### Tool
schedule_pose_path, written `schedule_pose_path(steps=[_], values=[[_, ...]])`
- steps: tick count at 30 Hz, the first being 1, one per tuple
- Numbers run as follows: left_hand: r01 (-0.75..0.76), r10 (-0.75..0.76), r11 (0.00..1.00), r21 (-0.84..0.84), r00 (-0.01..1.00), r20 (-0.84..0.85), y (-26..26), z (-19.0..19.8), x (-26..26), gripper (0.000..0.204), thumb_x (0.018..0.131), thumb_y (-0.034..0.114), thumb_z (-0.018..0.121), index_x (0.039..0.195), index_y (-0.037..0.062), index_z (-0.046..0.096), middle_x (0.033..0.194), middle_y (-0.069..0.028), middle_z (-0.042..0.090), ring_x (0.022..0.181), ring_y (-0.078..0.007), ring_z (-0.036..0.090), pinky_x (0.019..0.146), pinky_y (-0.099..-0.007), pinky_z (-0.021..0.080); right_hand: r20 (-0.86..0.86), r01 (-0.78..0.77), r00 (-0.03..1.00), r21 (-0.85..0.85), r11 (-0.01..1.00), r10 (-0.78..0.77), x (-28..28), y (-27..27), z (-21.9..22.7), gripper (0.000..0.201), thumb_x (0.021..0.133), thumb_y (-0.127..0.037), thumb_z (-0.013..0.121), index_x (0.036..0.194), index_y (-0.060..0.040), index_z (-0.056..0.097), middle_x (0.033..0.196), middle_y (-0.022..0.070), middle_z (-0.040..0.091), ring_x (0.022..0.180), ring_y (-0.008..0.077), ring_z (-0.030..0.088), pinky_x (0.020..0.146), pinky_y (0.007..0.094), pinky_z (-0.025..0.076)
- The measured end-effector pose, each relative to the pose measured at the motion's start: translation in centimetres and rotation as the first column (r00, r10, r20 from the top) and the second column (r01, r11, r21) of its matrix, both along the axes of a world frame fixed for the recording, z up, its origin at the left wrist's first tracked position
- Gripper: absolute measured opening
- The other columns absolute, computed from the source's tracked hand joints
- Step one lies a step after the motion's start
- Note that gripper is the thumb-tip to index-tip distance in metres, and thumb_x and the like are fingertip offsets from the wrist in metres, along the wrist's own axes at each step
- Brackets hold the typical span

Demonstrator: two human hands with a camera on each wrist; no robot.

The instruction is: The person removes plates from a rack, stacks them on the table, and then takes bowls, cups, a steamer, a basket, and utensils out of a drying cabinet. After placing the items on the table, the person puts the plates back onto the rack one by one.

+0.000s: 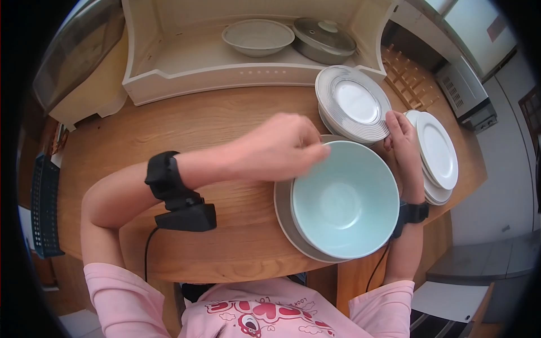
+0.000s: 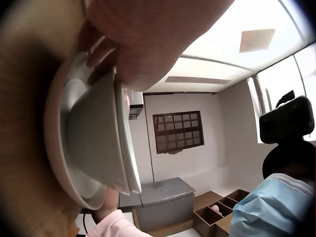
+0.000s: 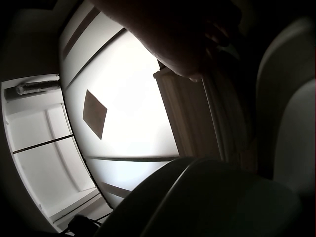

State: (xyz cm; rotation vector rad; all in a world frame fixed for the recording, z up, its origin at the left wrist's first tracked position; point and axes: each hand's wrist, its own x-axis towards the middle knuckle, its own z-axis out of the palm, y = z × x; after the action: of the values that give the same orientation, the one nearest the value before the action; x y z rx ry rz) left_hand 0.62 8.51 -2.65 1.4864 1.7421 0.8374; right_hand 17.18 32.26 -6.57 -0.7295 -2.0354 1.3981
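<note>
My left hand (image 1: 282,147) hangs blurred over the upper left rim of a pale turquoise bowl (image 1: 345,200), fingers loosely bent with nothing seen in them. Under that bowl are another bowl and a wide plate (image 1: 283,225). In the left wrist view, the fingers (image 2: 101,53) are above the nested bowls (image 2: 96,131), beside the large dish (image 2: 53,128); contact is unclear. At the right edge of a stack of line-rimmed plates (image 1: 354,104), my right hand (image 1: 404,141) grips the rim, thumb on top. The right wrist view is dark.
A cream rack (image 1: 225,76) at the back holds a white bowl (image 1: 258,38) and a lidded pot (image 1: 324,40). White plates (image 1: 437,151) are stacked at the right, near a wooden peg rack (image 1: 408,76) and a white appliance (image 1: 463,93).
</note>
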Motion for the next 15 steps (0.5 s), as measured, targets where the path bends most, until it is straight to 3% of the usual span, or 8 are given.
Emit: schedule_pose_path(steps=[4, 7, 8, 10, 11, 13, 14, 15], values=[[-0.231, 0.271, 0.944, 0.237, 0.95, -0.155, 1.1, 1.9, -4.1, 0.032, 0.093, 0.026, 0.056, 0.094, -0.004, 0.067, 0.086, -0.0068, 0.065, 0.076, -0.0113, 0.056, 0.066, -0.028, 0.046, -0.009, -0.002, 1.0, 0.012, 1.0, 0.002, -0.1, -0.1, 0.0, 0.047, 0.094, -0.035, 0.057, 0.115, 0.0065, 0.055, 0.082, 0.0015, 0.058, 0.053, 0.0019, 0.041, 0.047, 0.0179, 0.034], [-0.382, 0.485, 0.835, 0.397, 0.851, -0.201, 2.2, 2.1, -10.1, 0.033, 0.091, 0.027, 0.058, 0.105, -0.002, 0.065, 0.092, -0.0069, 0.065, 0.08, -0.0113, 0.057, 0.07, -0.0273, 0.047, -0.011, 0.001, 1.0, 0.006, 1.0, -0.001, -0.1, -0.1, 0.1, 0.047, 0.094, -0.035, 0.058, 0.115, 0.0069, 0.054, 0.082, 0.0017, 0.058, 0.053, 0.0018, 0.041, 0.047, 0.0179, 0.034], [-0.394, 0.542, 0.799, 0.454, 0.799, -0.261, 2.4, 1.8, -12.5, 0.037, 0.091, 0.029, 0.058, 0.109, -0.0024, 0.063, 0.096, -0.0087, 0.065, 0.081, -0.0131, 0.059, 0.072, -0.0274, 0.048, -0.013, 0.004, 1.0, 0.005, 1.0, -0.004, -0.1, -0.2, 0.1, 0.047, 0.094, -0.035, 0.058, 0.115, 0.0069, 0.054, 0.082, 0.0017, 0.058, 0.053, 0.0018, 0.041, 0.047, 0.0179, 0.034], [-0.416, 0.693, 0.717, 0.56, 0.516, -0.504, 2.7, 0.0, -17.6, 0.051, 0.088, 0.035, 0.059, 0.12, -0.0056, 0.056, 0.109, -0.0139, 0.062, 0.088, -0.0185, 0.062, 0.078, -0.0285, 0.049, -0.024, -0.003, 1.0, 0.0, 1.0, 0.003, -0.1, -0.1, 0.1, 0.046, 0.094, -0.034, 0.058, 0.114, 0.0067, 0.055, 0.08, 0.001, 0.057, 0.053, 0.0018, 0.041, 0.047, 0.0179, 0.033], [-0.411, 0.691, 0.718, 0.562, 0.516, -0.506, 2.8, -0.5, -19.1, 0.051, 0.088, 0.035, 0.059, 0.12, -0.0056, 0.056, 0.109, -0.0139, 0.062, 0.088, -0.0185, 0.062, 0.078, -0.0285, 0.049, -0.028, 0.0, 1.0, 0.0, 1.0, 0.0, -0.1, -0.1, 0.1, 0.046, 0.094, -0.034, 0.058, 0.114, 0.0067, 0.055, 0.08, 0.001, 0.057, 0.053, 0.0018, 0.041, 0.047, 0.0179, 0.033], [-0.601, 0.721, 0.681, 0.418, 0.454, -0.524, 2.9, -0.9, -21.0, 0.054, 0.082, 0.035, 0.062, 0.114, -0.0073, 0.057, 0.096, -0.0199, 0.066, 0.082, -0.0242, 0.066, 0.072, -0.0353, 0.052, -0.01, 0.014, 1.0, -0.009, 1.0, -0.014, -0.1, 0.1, 0.0, 0.045, 0.093, -0.033, 0.059, 0.114, 0.0063, 0.054, 0.078, 0.0, 0.056, 0.053, 0.0017, 0.041, 0.046, 0.0177, 0.033], [-0.598, 0.721, 0.682, 0.421, 0.456, -0.521, 3.0, -0.9, -21.7, 0.054, 0.082, 0.035, 0.062, 0.114, -0.0073, 0.057, 0.096, -0.0199, 0.066, 0.082, -0.0242, 0.066, 0.072, -0.0353, 0.052, -0.011, 0.019, 1.0, -0.005, 1.0, -0.019, -0.1, 0.1, 0.0, 0.045, 0.093, -0.033, 0.059, 0.114, 0.0063, 0.054, 0.078, 0.0, 0.056, 0.053, 0.0017, 0.041, 0.046, 0.0177, 0.033], [-0.698, 0.733, 0.669, 0.254, 0.563, -0.382, 3.2, -1.1, -22.3, 0.053, 0.084, 0.036, 0.06, 0.116, -0.0062, 0.055, 0.097, -0.0196, 0.065, 0.082, -0.0235, 0.066, 0.072, -0.0338, 0.053, -0.011, 0.022, 1.0, -0.006, 1.0, -0.022, -0.2, 0.0, 0.1, 0.045, 0.093, -0.033, 0.059, 0.114, 0.0062, 0.054, 0.077, -0.0004, 0.056, 0.053, 0.0016, 0.041, 0.046, 0.0176, 0.033]])
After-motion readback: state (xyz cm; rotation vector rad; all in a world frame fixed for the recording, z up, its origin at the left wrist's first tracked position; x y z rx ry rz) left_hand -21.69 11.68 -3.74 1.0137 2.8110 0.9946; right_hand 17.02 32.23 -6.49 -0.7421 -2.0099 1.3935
